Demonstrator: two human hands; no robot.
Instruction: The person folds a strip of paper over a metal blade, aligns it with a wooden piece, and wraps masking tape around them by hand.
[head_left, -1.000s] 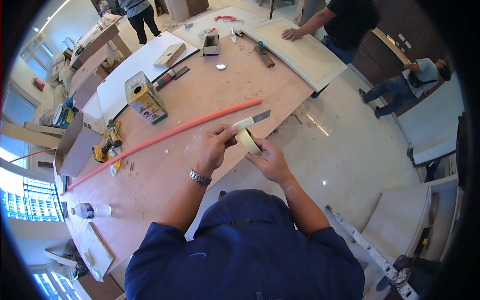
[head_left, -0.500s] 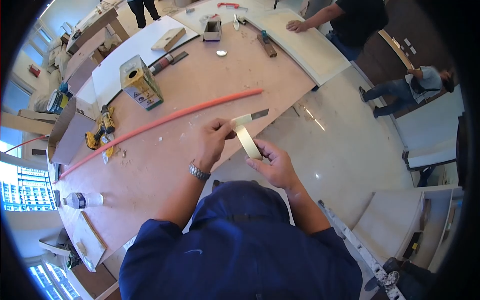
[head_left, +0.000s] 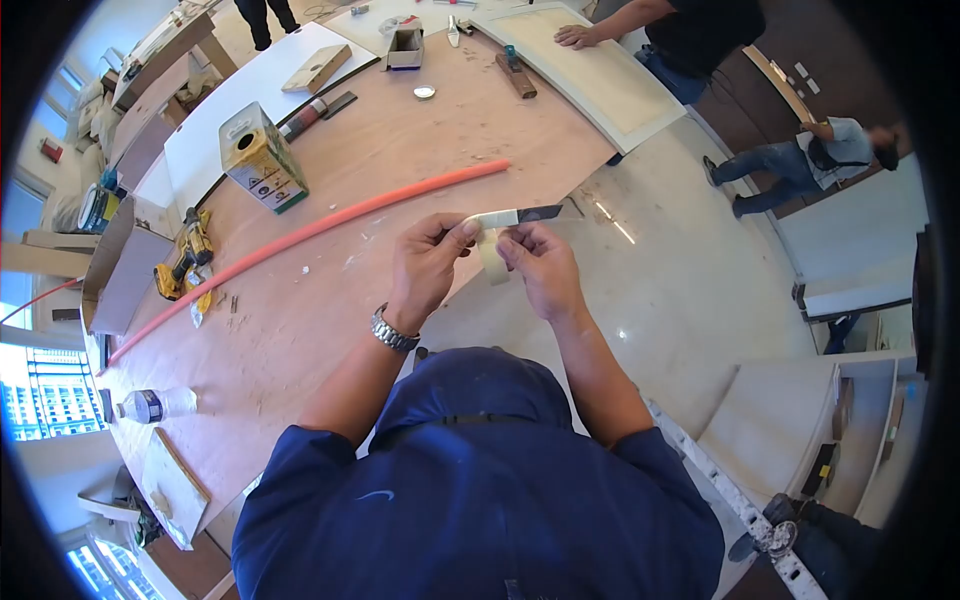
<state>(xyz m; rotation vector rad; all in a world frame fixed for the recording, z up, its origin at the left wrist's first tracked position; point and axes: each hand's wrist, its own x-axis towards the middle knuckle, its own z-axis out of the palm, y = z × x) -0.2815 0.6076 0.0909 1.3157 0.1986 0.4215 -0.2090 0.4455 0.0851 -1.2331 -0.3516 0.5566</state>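
Note:
My left hand, with a metal watch on the wrist, pinches a flat blade by its end, which is wrapped in pale tape. The dark tip of the blade points right. A roll of pale masking tape hangs just below the wrapped end, between my hands. My right hand has its fingers closed at the right side of the roll, close under the blade. Beyond my hands, a long orange tube lies across the wooden table.
A metal can, a yellow drill, a plastic bottle and a hand plane are on the table. Across it, a person's hand rests on a pale panel. Another person stands at the right.
My right hand has moved up toward the blade. The tape roll has turned and sits higher, and the blade lies nearer level. The view has shifted slightly.

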